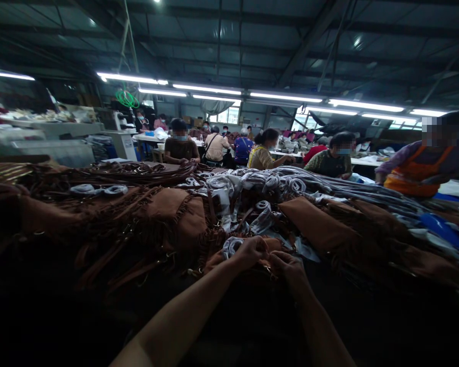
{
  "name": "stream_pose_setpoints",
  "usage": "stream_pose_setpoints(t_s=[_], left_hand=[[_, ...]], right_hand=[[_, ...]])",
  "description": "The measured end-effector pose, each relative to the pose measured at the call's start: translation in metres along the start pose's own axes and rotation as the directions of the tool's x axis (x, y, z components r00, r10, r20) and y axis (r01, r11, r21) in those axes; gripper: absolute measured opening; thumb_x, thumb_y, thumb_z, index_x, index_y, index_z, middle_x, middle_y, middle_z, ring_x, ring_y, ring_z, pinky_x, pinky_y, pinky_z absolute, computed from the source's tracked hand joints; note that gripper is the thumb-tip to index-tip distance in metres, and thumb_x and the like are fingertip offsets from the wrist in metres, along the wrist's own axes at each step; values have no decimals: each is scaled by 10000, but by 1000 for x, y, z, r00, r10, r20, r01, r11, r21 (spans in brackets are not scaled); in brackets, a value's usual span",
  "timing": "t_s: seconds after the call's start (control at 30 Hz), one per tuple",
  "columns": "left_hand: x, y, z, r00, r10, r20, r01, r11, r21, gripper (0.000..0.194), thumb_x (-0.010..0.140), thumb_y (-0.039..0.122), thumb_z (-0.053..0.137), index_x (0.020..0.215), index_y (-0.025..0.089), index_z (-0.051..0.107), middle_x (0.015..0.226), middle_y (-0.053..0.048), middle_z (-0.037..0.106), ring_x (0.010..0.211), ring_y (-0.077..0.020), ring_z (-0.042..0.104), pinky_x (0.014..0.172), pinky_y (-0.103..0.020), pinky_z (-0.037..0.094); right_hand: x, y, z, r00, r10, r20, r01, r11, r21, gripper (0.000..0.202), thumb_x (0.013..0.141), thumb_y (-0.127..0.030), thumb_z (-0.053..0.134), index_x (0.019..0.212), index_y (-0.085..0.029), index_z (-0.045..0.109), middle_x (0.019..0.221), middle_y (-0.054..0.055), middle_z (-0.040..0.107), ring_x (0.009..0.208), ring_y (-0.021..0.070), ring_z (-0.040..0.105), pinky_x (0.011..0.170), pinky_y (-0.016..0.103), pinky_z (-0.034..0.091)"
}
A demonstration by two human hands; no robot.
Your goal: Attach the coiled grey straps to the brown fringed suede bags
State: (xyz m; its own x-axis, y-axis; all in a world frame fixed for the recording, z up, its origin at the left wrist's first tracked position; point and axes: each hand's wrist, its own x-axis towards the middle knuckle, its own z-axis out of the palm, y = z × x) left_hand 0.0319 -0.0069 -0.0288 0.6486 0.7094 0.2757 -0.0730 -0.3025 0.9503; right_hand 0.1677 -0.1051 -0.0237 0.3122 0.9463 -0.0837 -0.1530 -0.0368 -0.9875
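Observation:
Low in the middle of the view, my left hand (pixel 251 252) and my right hand (pixel 288 265) meet over a brown leather-like bag (pixel 214 261). The fingertips of both are pinched close together at the bag's upper part, near a small metal fitting. What exactly lies between them is too dark and small to make out. Just left of my left hand sits a coiled strap in whitish wrapping (pixel 231 246). A clear plastic piece (pixel 306 250) lies to the right of my right hand.
Brown fringed bags (pixel 168 204) are heaped on the left, with another brown bag (pixel 317 221) on the right. Wrapped straps (pixel 252 179) run along the pile's back. Blue plastic (pixel 447 234) lies far right. A person in an orange apron (pixel 415 171) stands beyond; several others sit behind.

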Motion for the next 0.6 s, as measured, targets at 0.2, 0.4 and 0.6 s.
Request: stream_pose_setpoints(t_s=[0.2,0.4,0.6], left_hand=[[0,2,-2,999,-26,26,26,1000,2,206,622,165,680,811,110,620,720,3,606,643,-95,532,569,-187,382],[0,3,1,997,-81,6,81,994,-76,224,544,122,695,751,101,611,668,11,601,595,-84,534,534,-172,387],[-3,9,0,987,-159,35,163,973,-166,269,474,131,741,703,93,605,622,5,613,544,-99,556,505,-189,418]], right_hand=[[-5,-6,1,1000,-25,2,25,997,-70,404,576,-462,803,807,-140,723,567,-18,583,479,93,457,446,211,339],[-11,-12,4,992,-123,28,126,959,-253,329,637,-461,746,714,-142,730,537,-22,561,495,96,442,451,209,323],[-9,-5,6,990,-140,-23,129,956,-265,352,599,-466,761,772,-159,755,666,11,676,596,158,563,528,233,416]])
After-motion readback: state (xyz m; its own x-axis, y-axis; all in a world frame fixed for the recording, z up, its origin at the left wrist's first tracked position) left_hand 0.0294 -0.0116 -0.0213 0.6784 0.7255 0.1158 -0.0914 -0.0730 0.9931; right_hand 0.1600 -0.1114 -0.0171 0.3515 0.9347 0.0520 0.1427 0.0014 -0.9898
